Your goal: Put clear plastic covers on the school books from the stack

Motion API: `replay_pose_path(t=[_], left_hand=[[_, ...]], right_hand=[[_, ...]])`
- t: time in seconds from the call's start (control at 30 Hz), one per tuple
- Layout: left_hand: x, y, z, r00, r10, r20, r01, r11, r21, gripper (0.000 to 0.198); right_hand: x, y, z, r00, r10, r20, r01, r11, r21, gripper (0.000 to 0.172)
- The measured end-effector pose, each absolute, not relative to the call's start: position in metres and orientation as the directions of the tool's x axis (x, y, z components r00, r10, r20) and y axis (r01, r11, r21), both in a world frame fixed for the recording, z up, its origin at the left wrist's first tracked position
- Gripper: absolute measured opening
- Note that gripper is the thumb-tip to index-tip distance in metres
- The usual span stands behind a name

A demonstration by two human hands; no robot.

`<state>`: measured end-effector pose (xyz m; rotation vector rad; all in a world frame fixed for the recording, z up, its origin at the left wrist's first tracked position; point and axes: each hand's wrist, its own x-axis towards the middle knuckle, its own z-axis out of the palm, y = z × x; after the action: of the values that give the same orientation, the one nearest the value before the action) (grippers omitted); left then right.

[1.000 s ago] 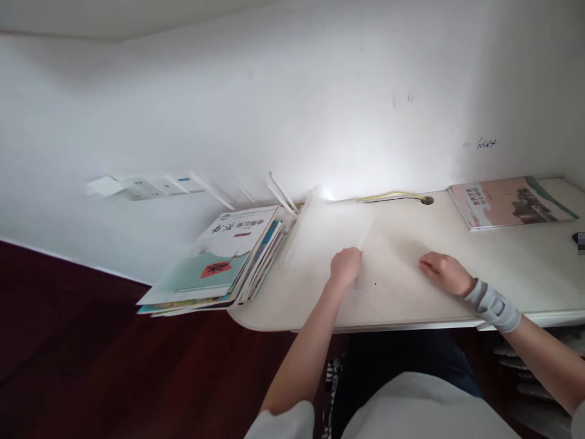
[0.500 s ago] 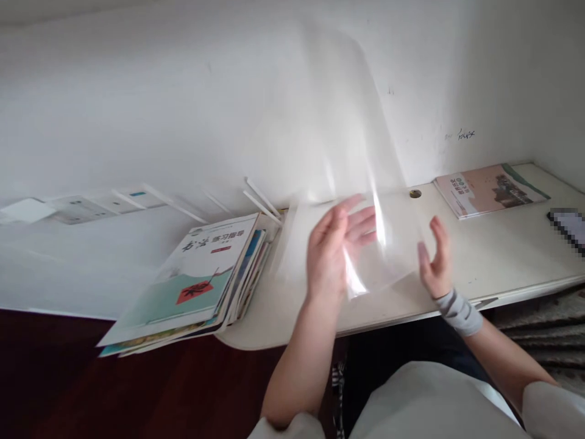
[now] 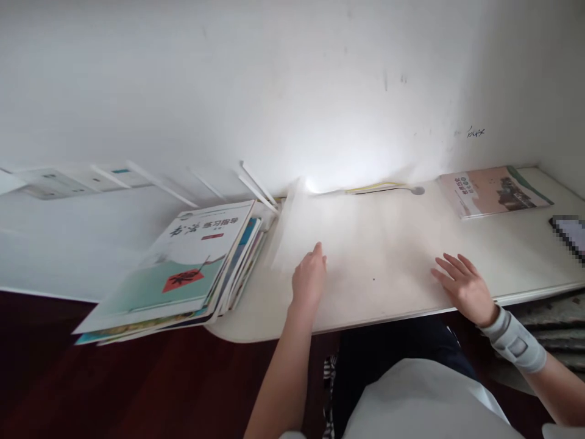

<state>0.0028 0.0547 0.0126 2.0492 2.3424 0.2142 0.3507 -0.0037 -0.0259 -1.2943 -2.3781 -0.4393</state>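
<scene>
My left hand (image 3: pixel 309 274) is over the white desk, its index finger pointing forward and the other fingers curled under; what they hold, if anything, is hidden. Beside it, to the left, a pale see-through plastic sheet or several (image 3: pixel 287 228) lie on the desk, with blurred edges. I cannot make out whether my left hand touches them. With fingers spread and palm down, my right hand (image 3: pixel 462 288) hovers at or just above the front part of the desk, holding nothing. A grey band wraps its wrist.
A stack of books (image 3: pixel 201 262) overhangs the desk's left end. A pinkish book (image 3: pixel 496 190) lies at the back right, near a pixelated dark-edged object (image 3: pixel 569 235). A yellow cable (image 3: pixel 379 185) runs along the wall. The desk (image 3: pixel 388 256) has a rounded left corner.
The large clear plastic sheet held up before the wall is no longer seen there. My left hand has come down and curled its fingers; my right hand has moved right and lower, palm down.
</scene>
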Motion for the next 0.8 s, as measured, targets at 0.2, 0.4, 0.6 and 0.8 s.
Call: replay_pose_path(t=[0.2,0.4,0.6,0.8], left_hand=[[-0.002,0.056,-0.001,-0.113,0.993,0.024,0.992,0.112,0.053,0.042],[-0.013,0.044,0.025,-0.068,0.974,0.218,0.993,0.045,0.109,0.040],[-0.094,0.071,0.066,-0.331,0.855,0.399,0.937,0.348,0.030,0.046],[-0.138,0.081,0.053,-0.609,0.789,0.082,0.793,0.609,0.030,0.058]], right_hand=[[0.353,-0.010,-0.048,-0.481,0.778,0.403,0.851,0.525,0.004,0.028],[0.362,-0.013,-0.061,-0.464,0.757,0.460,0.830,0.553,-0.073,0.029],[0.367,-0.012,-0.071,-0.357,0.732,0.580,0.859,0.502,-0.104,0.037],[0.364,-0.009,-0.073,-0.378,0.707,0.597,0.850,0.521,-0.079,0.037]])
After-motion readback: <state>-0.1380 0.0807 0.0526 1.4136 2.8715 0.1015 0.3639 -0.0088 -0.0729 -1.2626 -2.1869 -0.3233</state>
